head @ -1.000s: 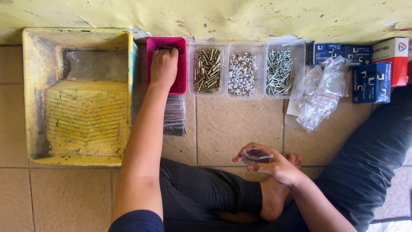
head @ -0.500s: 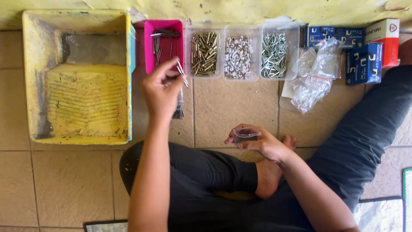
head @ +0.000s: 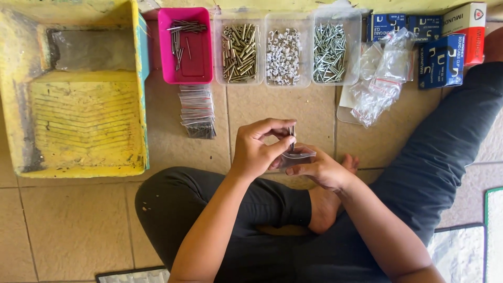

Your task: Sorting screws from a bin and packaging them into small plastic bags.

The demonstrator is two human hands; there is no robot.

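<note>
**Hovering nails over the bag mouth**

Pinching a few nails (head: 291, 132) upright, the left hand (head: 257, 149) holds them in a clenched fingertip grip directly above the small clear bag (head: 296, 158). Long axis vertical, tips down (just at the opening). Right hand (head: 322, 170) grasps the bag from below, so it is the nearer hand. Nails look thin, grey, metallic. Behind on the floor, the pink tray (head: 200, 57) holds more.

Shiny metal nails (head: 291, 132); clear glossy plastic bag (head: 296, 158); glossy pink plastic tray (head: 196, 65); matt tile floor (head: 78, 225).
</note>
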